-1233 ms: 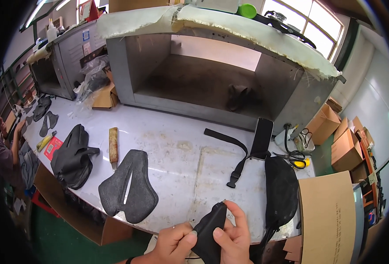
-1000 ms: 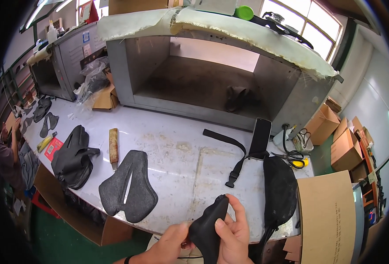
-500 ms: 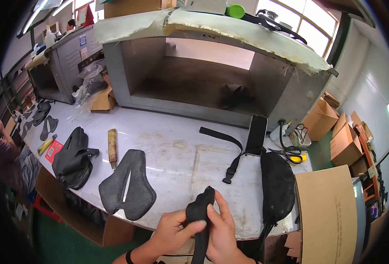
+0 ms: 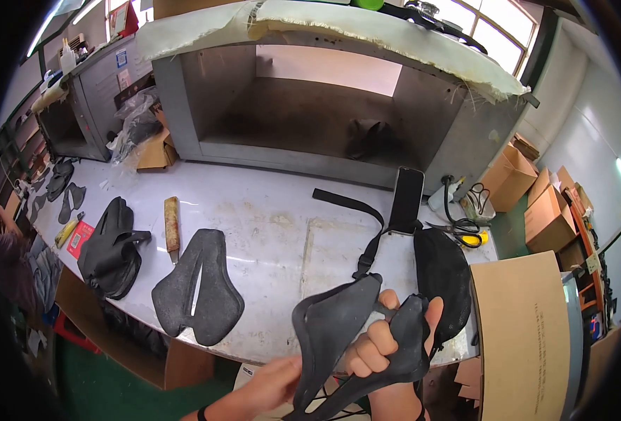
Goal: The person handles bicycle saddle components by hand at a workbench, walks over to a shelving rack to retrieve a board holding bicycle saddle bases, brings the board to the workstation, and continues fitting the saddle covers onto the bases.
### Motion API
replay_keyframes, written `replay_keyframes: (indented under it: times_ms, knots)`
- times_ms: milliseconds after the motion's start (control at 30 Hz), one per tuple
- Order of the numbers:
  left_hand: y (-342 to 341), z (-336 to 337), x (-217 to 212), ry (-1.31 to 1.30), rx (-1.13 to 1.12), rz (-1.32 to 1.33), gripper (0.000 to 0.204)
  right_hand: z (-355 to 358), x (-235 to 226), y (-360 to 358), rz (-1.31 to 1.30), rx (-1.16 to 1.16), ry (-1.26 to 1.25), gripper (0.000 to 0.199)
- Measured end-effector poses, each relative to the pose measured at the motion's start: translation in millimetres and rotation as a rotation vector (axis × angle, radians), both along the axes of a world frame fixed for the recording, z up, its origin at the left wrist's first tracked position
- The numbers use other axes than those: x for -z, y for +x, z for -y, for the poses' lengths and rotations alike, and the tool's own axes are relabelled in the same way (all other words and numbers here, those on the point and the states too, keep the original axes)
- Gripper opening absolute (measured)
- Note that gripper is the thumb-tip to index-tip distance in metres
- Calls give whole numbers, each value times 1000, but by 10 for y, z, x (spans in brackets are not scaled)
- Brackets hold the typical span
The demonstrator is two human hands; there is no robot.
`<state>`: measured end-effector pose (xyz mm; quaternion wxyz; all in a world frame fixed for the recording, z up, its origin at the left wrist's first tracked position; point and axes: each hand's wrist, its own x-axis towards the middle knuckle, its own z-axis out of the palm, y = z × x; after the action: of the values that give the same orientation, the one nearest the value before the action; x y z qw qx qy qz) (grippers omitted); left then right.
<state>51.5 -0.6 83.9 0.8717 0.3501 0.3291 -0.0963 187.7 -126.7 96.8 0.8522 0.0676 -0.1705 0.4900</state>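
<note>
Near the table's front edge, a black saddle-shaped pad (image 4: pixel 340 313) with a long slot down its middle is held up, spread open and tilted. My right hand (image 4: pixel 377 347) is closed around its right lobe, fingers curled through the slot. At the pad's lower left edge is my left hand (image 4: pixel 274 384); its fingers are hidden behind the pad. A similar dark grey saddle-shaped pad (image 4: pixel 215 281) lies flat on the table to the left. Behind the held pad, a black strap with a buckle (image 4: pixel 364 261) leads toward a black pouch (image 4: pixel 440 281).
A worn-handled knife (image 4: pixel 172 228) and a black bag-like piece (image 4: pixel 116 249) lie at the left of the white table (image 4: pixel 268 245). Toward the right are a phone (image 4: pixel 407 200), black scissors (image 4: pixel 458 228) and a cardboard box (image 4: pixel 524 337). A grey metal cabinet (image 4: pixel 268 160) stands at the back.
The pad was bunched up between both hands and is now spread open and raised to the right. My right hand has closed through its slot; my left has moved lower.
</note>
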Motion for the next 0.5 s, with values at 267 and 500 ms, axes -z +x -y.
replay_keyframes:
  times_ms: [267,500]
  knots:
    - [-116,-31,261,224,-145,466,60,-147,210,-447,308,482,-615,77]
    - [-109,-37,350,875,-342,576,58,-130,225,-898,1457,838,-1265,17]
